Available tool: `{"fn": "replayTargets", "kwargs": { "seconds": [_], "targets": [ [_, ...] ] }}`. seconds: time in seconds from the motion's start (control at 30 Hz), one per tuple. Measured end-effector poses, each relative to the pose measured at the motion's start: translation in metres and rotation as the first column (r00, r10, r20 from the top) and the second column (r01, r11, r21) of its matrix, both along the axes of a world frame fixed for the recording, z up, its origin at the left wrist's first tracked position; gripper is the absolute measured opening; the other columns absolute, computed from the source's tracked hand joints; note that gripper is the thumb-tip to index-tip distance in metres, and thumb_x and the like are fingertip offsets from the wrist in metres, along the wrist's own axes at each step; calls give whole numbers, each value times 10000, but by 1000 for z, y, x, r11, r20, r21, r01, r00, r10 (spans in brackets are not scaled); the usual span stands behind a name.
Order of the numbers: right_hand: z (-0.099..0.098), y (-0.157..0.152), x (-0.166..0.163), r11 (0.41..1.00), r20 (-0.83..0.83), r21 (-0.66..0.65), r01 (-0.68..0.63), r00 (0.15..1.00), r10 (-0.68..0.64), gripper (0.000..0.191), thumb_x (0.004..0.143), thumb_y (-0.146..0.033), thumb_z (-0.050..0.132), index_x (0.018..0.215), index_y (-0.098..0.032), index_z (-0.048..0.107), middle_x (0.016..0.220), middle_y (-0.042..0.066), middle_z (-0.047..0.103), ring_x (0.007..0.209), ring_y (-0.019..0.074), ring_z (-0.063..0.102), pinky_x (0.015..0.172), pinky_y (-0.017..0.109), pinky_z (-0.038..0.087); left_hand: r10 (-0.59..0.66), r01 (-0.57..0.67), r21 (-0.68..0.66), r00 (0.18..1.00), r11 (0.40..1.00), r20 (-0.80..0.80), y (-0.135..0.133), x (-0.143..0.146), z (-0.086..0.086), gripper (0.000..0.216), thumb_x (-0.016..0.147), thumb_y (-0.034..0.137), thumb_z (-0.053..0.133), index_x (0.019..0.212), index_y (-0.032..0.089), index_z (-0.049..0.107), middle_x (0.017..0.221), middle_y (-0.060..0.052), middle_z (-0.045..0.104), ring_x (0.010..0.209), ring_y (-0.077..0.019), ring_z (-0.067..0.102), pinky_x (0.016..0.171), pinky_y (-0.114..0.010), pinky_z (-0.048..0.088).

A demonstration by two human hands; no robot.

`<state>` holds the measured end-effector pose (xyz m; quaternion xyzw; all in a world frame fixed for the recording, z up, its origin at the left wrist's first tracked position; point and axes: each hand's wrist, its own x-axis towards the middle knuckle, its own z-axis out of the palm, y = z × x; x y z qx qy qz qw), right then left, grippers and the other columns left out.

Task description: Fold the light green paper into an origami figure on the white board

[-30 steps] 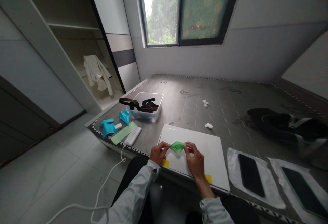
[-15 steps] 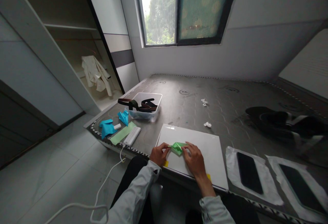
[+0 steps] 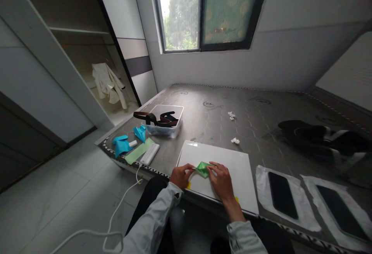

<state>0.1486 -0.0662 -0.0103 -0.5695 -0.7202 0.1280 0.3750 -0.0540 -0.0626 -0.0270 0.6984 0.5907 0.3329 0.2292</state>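
Observation:
A small piece of folded green paper (image 3: 202, 169) is held between my two hands, just over a white board (image 3: 232, 172). My left hand (image 3: 181, 175) pinches its left end between thumb and fingers. At the other side, my right hand (image 3: 221, 180) grips the right part of the paper with its fingertips. The paper has creases and an opened-out fold in its middle. Fingers partly cover both of its ends.
Left of the board lie a white power strip (image 3: 150, 154), a light green paper strip (image 3: 136, 152) and folded blue papers (image 3: 121, 145). Belts (image 3: 162, 120) sit in a clear plastic box (image 3: 167, 131). Two dark phones (image 3: 282, 195) rest on white wrappings at right.
The green paper has shifted slightly right and its middle looks a little more spread. Both hands keep their pinch, with small finger movements.

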Motion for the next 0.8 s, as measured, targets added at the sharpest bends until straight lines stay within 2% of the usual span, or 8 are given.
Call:
{"fn": "replayTargets", "kwargs": {
  "seconds": [0.3, 0.43, 0.57, 0.8],
  "targets": [
    [2, -4, -8, 990, -4, -41, -133, 991, 132, 248, 916, -207, 487, 988, -202, 725, 1104, 86, 718, 1035, 210, 660, 971, 382, 522, 10, -10, 15, 1000, 1000, -12, 0, 1, 0, 151, 872, 305, 601, 906, 277, 744, 833, 28, 789, 521, -109, 646, 578, -195, 458],
    [1, -6, -7, 980, -3, -54, -191, 981, 191, 211, 895, -236, 537, 1003, -236, 719, 1166, 75, 689, 1089, 227, 634, 1007, 416, 507, 18, -18, 18, 1000, 1000, -3, 0, 2, 1, 146, 871, 307, 608, 914, 269, 742, 857, 26, 792, 537, -111, 656, 593, -195, 471],
    [-3, -6, -9, 979, -18, -63, -194, 981, 193, 186, 867, -268, 601, 1016, -237, 708, 1150, 89, 682, 1081, 248, 625, 990, 452, 515, -5, 6, 13, 1000, 1000, -2, -1, 1, 1, 137, 858, 330, 630, 886, 275, 753, 832, 36, 793, 525, -107, 652, 567, -190, 466],
    [-7, -5, -20, 988, -66, -68, -142, 988, 137, 188, 908, -264, 537, 984, -220, 703, 1100, 101, 676, 1071, 236, 614, 993, 457, 505, -40, 40, 18, 999, 999, -13, -1, -1, -2, 149, 841, 363, 655, 870, 278, 774, 791, 32, 796, 532, -112, 654, 584, -195, 471]
  ]
}}
